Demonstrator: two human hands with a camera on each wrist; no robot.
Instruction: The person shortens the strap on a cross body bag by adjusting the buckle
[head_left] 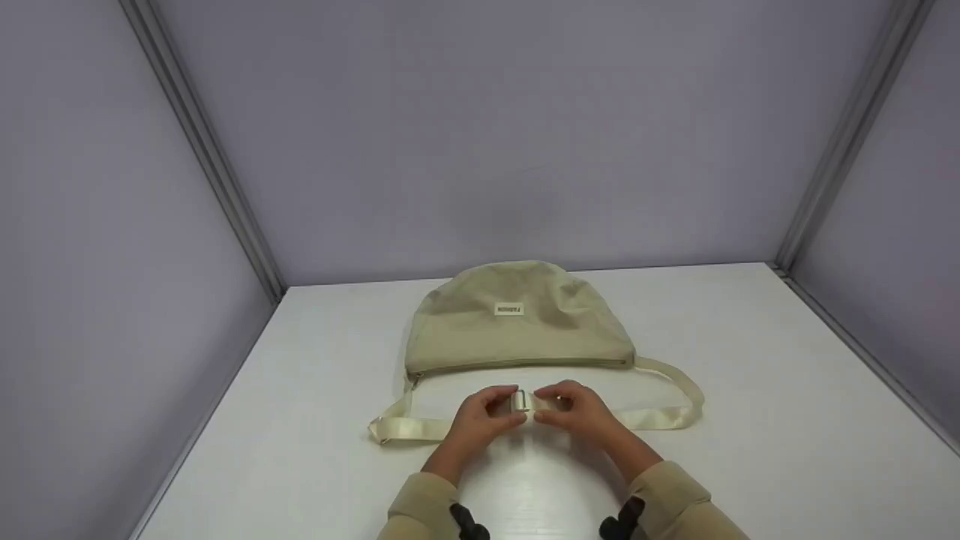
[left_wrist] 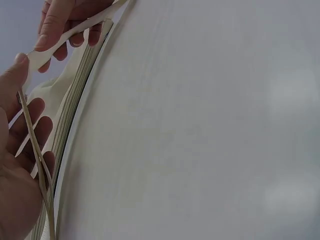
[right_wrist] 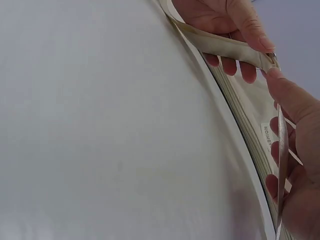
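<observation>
A beige fabric bag (head_left: 517,337) lies on the table with its label upside down in the head view. Its pale webbing strap (head_left: 411,429) loops toward me from both ends of the bag. My left hand (head_left: 477,420) pinches the strap at a small metal slider buckle (head_left: 520,401) between thumb and fingertips. Close beside it, my right hand (head_left: 586,414) pinches the strap, thumb nearest me. Both wrist views show the strap held up in front of the bag's zipped edge, with the other fingers loosely spread behind it. Part of the buckle is covered by fingers.
The white table (head_left: 315,375) stretches to either side of the bag. A grey back wall (head_left: 517,135) rises just behind the bag, and side panels with metal corner posts (head_left: 202,142) flank the table.
</observation>
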